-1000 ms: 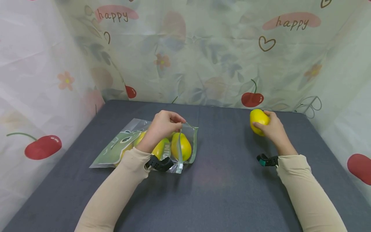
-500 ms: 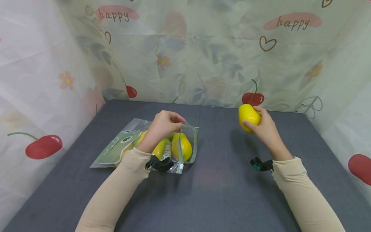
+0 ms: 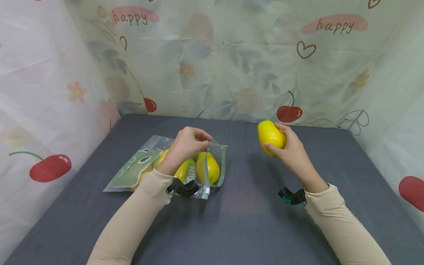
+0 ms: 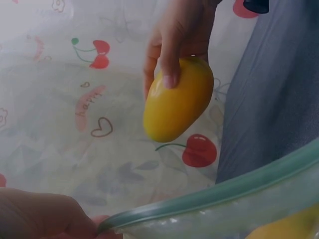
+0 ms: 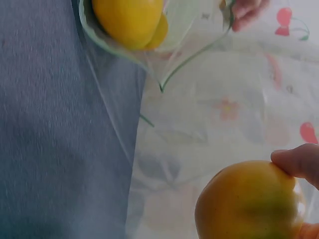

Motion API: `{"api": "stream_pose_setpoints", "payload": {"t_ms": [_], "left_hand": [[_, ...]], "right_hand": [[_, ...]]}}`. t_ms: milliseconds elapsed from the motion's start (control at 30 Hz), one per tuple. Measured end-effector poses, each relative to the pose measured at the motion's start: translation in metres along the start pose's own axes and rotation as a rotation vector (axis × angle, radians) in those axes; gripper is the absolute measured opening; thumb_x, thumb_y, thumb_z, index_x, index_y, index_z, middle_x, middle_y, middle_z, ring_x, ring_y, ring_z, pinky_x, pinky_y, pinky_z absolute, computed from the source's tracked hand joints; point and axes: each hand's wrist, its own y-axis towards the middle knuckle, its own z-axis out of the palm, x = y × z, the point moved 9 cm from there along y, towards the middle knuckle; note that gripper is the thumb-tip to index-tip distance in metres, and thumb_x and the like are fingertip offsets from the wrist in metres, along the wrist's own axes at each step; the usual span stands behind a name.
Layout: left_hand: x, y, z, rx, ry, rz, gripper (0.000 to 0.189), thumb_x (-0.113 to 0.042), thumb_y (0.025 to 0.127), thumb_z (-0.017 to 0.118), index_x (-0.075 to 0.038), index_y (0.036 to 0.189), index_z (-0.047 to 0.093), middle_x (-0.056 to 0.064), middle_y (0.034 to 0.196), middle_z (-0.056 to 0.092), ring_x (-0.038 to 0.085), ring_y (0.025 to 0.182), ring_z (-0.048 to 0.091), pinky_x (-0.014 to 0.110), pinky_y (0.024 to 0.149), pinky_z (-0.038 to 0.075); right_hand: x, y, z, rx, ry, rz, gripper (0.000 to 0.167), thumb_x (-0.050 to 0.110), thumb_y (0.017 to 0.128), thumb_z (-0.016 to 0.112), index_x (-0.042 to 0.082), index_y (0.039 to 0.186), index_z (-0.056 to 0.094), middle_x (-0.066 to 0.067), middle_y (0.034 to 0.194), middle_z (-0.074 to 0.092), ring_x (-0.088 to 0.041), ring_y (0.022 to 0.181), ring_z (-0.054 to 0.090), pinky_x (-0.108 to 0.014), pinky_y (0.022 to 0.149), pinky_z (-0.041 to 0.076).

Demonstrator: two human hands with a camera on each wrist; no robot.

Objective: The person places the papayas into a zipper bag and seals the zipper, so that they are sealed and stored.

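A yellow mango (image 3: 271,137) is held in my right hand (image 3: 292,152), thumb on one side and fingers on the other, above the table and right of the bag. My left hand (image 3: 188,144) pinches the upper edge of a clear zip bag (image 3: 124,176) with a green cartoon print. The bag lies on its side, its mouth parted and facing right. Several yellow fruits are inside; one mango (image 3: 208,168) sits just within the mouth. In the left wrist view, the green zip strip (image 4: 219,199) runs from the pinching fingertips. Part of the bag is hidden behind my left forearm.
A dark grey cloth covers the table (image 3: 245,228). Patterned curtains (image 3: 225,73) stand around its back and sides. The bag's zip slider (image 3: 207,191) is at the near corner of the mouth. Each wrist wears a black strap (image 3: 183,187).
My right hand has carried the mango leftward, closer to the bag's mouth, its height over the table rising a little at first. My left hand and the bag have stayed in place.
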Motion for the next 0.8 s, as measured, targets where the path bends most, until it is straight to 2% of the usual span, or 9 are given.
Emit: {"api": "stream_pose_setpoints", "payload": {"t_ms": [333, 800], "left_hand": [[-0.001, -0.001, 0.000, -0.002, -0.002, 0.007, 0.019, -0.013, 0.087, 0.063, -0.010, 0.101, 0.076, 0.006, 0.092, 0.072, 0.028, 0.085, 0.071, 0.035, 0.069, 0.056], [-0.003, 0.000, -0.001, -0.003, 0.002, 0.008, 0.017, -0.012, 0.087, 0.063, -0.012, 0.097, 0.076, 0.006, 0.093, 0.072, 0.028, 0.085, 0.071, 0.030, 0.065, 0.055]], "right_hand": [[0.016, -0.011, 0.016, 0.034, 0.006, -0.041, 0.074, 0.027, 0.090, 0.068, 0.012, 0.151, 0.029, -0.020, 0.147, 0.035, -0.038, 0.116, 0.046, -0.049, 0.088, 0.047], [0.026, -0.017, 0.041, 0.082, 0.026, -0.085, 0.072, 0.025, 0.088, 0.070, 0.013, 0.149, 0.033, -0.016, 0.144, 0.039, -0.033, 0.111, 0.049, -0.045, 0.087, 0.047]]}}
